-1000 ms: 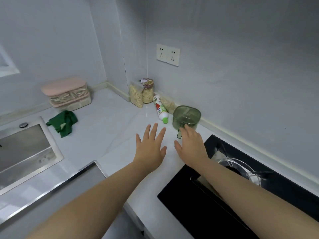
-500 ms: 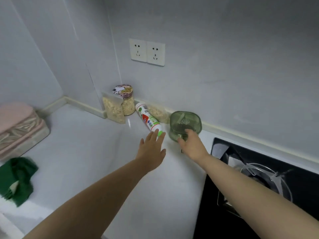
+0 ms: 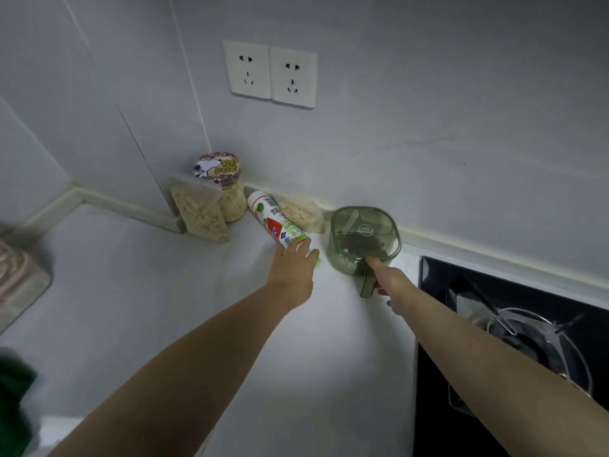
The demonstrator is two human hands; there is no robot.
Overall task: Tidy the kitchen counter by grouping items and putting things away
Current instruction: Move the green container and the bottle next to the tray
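A white bottle (image 3: 275, 222) with a green cap lies on its side on the white counter (image 3: 148, 291), near the back wall. My left hand (image 3: 295, 268) grips its cap end. To the right stands a green translucent lidded container (image 3: 364, 239) with a handle pointing toward me. My right hand (image 3: 392, 285) grips that handle, thumb on top. Behind the bottle are a clear box of grains (image 3: 199, 212), a jar (image 3: 227, 189) with a cartoon lid, and a small bag of grains (image 3: 301, 211).
A black gas hob (image 3: 468, 285) with a metal pan support (image 3: 540, 344) fills the right side. Two wall sockets (image 3: 272, 74) sit above the jars. A pink-lidded box (image 3: 16, 278) is at the left edge, a green cloth (image 3: 13, 400) at the lower left.
Both hands reached forward: the left went from hovering open to gripping the bottle's cap end, the right closed on the container's handle. The view moved closer and to the right.
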